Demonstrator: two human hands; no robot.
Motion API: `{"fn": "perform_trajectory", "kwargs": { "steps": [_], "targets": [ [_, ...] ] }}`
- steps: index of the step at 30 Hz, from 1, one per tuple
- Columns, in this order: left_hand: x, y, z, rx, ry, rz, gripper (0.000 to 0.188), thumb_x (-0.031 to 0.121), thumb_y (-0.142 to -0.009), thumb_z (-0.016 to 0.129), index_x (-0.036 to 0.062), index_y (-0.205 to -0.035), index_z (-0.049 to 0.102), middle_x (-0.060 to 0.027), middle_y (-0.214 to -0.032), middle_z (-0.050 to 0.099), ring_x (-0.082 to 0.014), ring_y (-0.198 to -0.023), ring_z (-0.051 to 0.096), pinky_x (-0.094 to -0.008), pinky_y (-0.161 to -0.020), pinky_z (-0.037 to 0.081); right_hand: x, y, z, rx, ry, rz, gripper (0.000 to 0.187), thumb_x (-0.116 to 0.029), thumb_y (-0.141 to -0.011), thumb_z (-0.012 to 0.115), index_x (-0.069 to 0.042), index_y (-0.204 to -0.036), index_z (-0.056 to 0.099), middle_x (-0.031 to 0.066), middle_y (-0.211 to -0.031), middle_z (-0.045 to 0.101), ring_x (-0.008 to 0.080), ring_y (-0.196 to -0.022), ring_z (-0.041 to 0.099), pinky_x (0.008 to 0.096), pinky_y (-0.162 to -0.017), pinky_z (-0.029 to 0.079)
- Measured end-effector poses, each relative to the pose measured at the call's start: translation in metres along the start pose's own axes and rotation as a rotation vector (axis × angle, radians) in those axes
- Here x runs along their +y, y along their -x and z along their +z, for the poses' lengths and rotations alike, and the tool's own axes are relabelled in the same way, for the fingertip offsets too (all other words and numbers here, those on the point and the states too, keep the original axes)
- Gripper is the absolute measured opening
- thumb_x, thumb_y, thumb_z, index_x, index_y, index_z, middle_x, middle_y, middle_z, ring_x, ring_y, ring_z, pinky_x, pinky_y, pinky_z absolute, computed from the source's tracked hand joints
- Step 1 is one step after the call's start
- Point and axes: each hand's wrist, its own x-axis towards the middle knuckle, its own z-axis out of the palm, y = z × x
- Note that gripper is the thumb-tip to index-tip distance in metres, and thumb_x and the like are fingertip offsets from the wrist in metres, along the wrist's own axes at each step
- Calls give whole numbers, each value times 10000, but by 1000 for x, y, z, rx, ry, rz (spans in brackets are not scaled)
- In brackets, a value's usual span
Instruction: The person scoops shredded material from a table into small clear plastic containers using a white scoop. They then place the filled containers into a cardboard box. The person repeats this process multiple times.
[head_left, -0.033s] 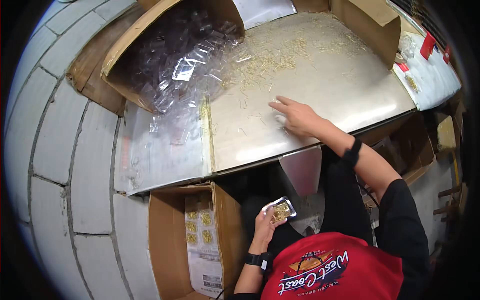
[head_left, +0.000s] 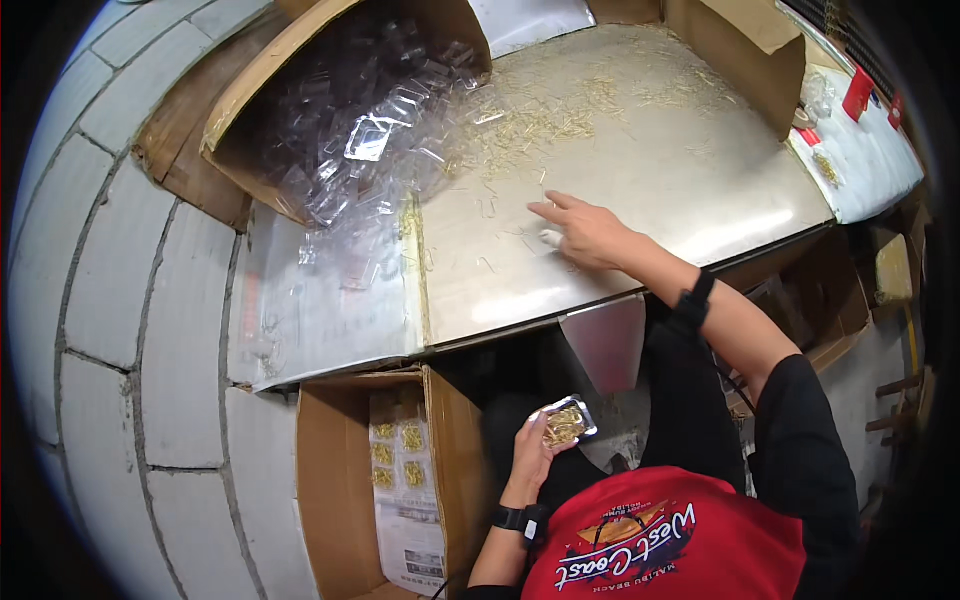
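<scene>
My left hand point(head_left: 532, 450) is closed round a small clear plastic box point(head_left: 567, 424), low in front of my body. Gold-coloured metal pieces, like small hooks or pins, fill the box. Over the near part of the metal tabletop point(head_left: 640, 235), my right hand point(head_left: 590, 235) has its index finger stretched out and its fingers apart, holding nothing I can see. A few loose bent metal pieces point(head_left: 487, 264) lie just left of it. Farther back spreads a scatter of the same gold pieces point(head_left: 545, 125). A white covering shows on one finger of the right hand.
A tipped cardboard box point(head_left: 232, 100) at the upper left spills clear plastic boxes point(head_left: 370, 140) onto the table. Below the table edge, an open carton point(head_left: 330, 480) holds several filled boxes point(head_left: 412, 437) on printed paper. A cardboard flap point(head_left: 745, 65) borders the far right, beside a white-covered surface point(head_left: 870, 170).
My right hand has shifted slightly left over the tabletop, fingers still extended. My left hand has barely moved and keeps hold of the filled plastic box.
</scene>
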Motion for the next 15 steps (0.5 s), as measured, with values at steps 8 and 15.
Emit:
{"fn": "perform_trajectory", "kwargs": {
  "steps": [8,15],
  "targets": [
    [-17,-44,25,-136,-106,-202,443,327,-1023,305,-27,-1213,491,-164,-1131,608,-257,-957,647,-387,-781,564,-32,-17,53,-182,43,-504,434,-277,-916,490,-135,-1326,479,106,-1430,398,305,-1347,335,448,-1098,289],
    [-11,-55,39,-167,-112,-162,403,299,-1021,298,-14,-1188,489,-158,-1106,615,-270,-925,664,-381,-726,584,8,41,-13,-178,-345,-239,352,-110,-887,531,-57,-1234,566,107,-1323,531,279,-1270,454,366,-1053,373]
  ]
}}
